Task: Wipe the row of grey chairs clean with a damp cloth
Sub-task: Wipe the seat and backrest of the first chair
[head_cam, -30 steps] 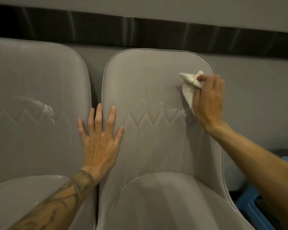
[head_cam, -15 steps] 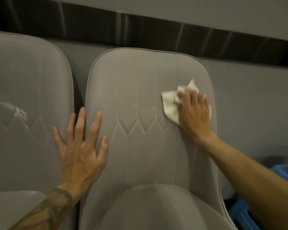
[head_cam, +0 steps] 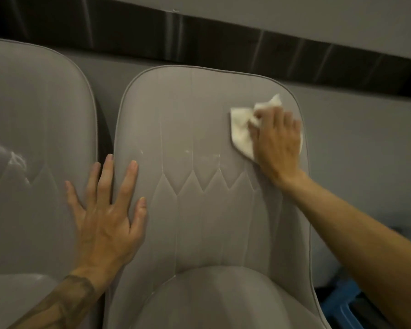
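Right now I see my right hand (head_cam: 277,141) pressing the white cloth (head_cam: 241,129) flat on the upper right of the middle chair's backrest (head_cam: 199,110), fingers (head_cam: 271,115) bunched over it. My left hand (head_cam: 107,217) lies spread open across the gap to the left chair (head_cam: 33,115).

Single head-worn view, looking forward and slightly down, close to a chair back (head_cam: 211,162) filling mid-frame. Second chair (head_cam: 33,138) cut by left edge; wall (head_cam: 354,150) behind; both forearms entering from bottom corners.
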Demonstrator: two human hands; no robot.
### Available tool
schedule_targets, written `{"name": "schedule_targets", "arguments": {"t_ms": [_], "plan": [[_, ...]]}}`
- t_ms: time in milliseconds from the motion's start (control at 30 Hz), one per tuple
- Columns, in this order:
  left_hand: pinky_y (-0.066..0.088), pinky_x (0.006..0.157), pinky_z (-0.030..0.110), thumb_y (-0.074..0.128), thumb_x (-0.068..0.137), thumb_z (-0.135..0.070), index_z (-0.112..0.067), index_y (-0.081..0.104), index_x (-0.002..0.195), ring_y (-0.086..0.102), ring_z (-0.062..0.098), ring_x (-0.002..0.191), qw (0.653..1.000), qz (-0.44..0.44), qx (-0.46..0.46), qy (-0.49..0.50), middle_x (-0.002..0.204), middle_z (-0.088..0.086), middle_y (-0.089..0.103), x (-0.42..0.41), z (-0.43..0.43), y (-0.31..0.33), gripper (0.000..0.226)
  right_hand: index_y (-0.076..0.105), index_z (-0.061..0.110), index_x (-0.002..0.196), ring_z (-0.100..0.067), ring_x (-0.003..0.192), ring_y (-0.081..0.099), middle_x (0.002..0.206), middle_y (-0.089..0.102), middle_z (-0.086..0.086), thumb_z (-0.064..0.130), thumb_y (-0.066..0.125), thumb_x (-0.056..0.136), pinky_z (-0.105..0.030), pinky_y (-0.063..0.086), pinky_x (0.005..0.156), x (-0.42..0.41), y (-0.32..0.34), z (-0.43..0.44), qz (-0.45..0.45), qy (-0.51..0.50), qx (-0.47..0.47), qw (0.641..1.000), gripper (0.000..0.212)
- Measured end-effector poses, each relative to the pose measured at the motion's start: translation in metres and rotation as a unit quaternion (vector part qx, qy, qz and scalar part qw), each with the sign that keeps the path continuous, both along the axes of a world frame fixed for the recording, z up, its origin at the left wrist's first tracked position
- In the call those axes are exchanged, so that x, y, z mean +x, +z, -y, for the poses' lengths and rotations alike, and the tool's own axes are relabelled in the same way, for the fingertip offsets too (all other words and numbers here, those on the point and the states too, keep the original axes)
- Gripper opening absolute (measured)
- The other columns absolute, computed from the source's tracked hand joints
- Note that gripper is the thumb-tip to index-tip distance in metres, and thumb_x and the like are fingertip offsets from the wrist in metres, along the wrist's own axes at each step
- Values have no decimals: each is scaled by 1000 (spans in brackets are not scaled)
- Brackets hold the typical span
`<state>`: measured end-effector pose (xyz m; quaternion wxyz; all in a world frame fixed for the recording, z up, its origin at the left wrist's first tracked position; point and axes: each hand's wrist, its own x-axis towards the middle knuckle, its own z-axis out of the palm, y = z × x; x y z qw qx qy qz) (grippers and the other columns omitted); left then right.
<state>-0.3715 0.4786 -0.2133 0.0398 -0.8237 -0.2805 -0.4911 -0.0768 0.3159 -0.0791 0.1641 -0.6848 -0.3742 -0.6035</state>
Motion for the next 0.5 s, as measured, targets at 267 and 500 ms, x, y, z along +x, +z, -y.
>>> {"name": "schedule_targets", "arguments": {"t_ms": [267, 500], "plan": [[5, 121, 72, 40, 98, -43, -30, 23, 165, 19, 34, 158, 1000, 6, 11, 11, 172, 9, 17, 1, 1, -1, 70, 60, 10, 113, -35, 83, 52, 102, 58, -16, 33, 46, 106, -44, 38, 76, -18, -54, 19, -14, -12, -57, 998, 27], [5, 121, 72, 42, 98, -42, -30, 22, 165, 21, 35, 157, 999, 24, 33, 16, 171, 10, 17, 3, -1, -2, 71, 57, 11, 114, -36, 95, 54, 113, 58, -15, 42, 37, 105, -46, 40, 78, 16, 51, -5, -77, -52, 42, 995, 38]]}}
